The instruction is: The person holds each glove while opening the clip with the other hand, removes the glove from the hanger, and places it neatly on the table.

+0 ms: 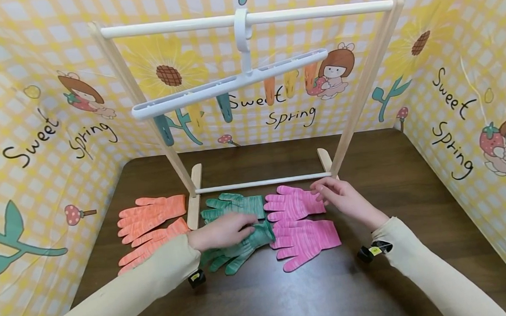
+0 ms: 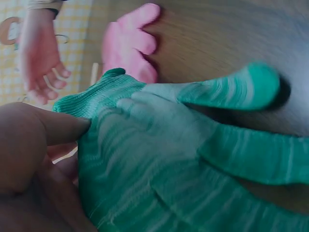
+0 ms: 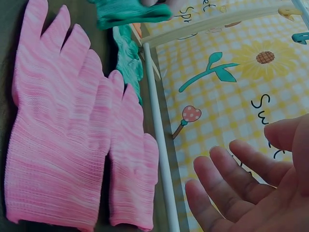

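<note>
My left hand [image 1: 224, 230] pinches the edge of a green striped knit glove [image 2: 145, 150] near its cuff, between thumb and fingers; part of the glove is lifted, as the right wrist view also shows. Behind it on the table lies a second green glove [image 1: 254, 206]. My right hand [image 1: 345, 200] hovers over the cuff of the far pink glove [image 1: 294, 203], its fingers relaxed and holding nothing. A near pink glove [image 3: 58, 140] lies flat beside that one. To the left, my forearm partly covers an orange glove [image 1: 152, 244]; another orange glove [image 1: 161, 213] lies beyond it.
A wooden stand with a white top bar [image 1: 177, 26] and a lower bar [image 1: 263, 182] rises behind the gloves. A pale hanger [image 1: 232, 82] hangs tilted from it, with several teal, yellow and orange clips [image 1: 269, 90]. Patterned cloth walls surround the brown table [image 1: 386, 170].
</note>
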### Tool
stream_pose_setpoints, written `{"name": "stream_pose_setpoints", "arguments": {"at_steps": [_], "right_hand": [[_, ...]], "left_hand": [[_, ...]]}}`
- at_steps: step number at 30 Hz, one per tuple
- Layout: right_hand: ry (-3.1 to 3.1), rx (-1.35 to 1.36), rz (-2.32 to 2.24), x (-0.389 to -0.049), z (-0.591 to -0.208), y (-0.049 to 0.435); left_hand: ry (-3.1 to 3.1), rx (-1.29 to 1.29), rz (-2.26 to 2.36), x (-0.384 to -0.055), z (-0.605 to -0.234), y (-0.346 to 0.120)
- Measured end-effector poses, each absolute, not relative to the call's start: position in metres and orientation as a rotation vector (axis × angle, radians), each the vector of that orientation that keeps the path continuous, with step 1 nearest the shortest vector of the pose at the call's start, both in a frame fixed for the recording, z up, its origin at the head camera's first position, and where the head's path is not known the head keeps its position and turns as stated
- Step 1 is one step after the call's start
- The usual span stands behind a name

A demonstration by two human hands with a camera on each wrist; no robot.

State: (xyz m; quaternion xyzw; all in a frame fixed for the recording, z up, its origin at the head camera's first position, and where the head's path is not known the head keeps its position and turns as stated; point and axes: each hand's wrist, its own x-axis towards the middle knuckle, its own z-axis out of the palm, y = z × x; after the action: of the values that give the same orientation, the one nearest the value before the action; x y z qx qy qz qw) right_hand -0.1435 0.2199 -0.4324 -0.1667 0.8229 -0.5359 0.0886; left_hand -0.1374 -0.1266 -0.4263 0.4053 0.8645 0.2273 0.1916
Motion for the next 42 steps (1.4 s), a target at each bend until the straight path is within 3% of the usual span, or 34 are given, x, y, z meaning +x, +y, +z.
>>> {"name": "stream_pose_setpoints", "arguments": {"at_steps": [16,26,42], "right_hand": [[2.458,-0.461,-1.562,-0.133,-0.444,0.212],[2.401,-0.438,-1.558,-0.129,-0.449,0.212],[2.438,-0.46,-1.535,-0.116,-0.46,0.213]], "left_hand": [[2.763,1.137,0.272,-0.122,-0.457,-0.132],[2.858,1.207,0.311,-0.118,-0.465,-0.136],[3.028,1.116,0.437,-0.103,-0.474,-0.129]]}}
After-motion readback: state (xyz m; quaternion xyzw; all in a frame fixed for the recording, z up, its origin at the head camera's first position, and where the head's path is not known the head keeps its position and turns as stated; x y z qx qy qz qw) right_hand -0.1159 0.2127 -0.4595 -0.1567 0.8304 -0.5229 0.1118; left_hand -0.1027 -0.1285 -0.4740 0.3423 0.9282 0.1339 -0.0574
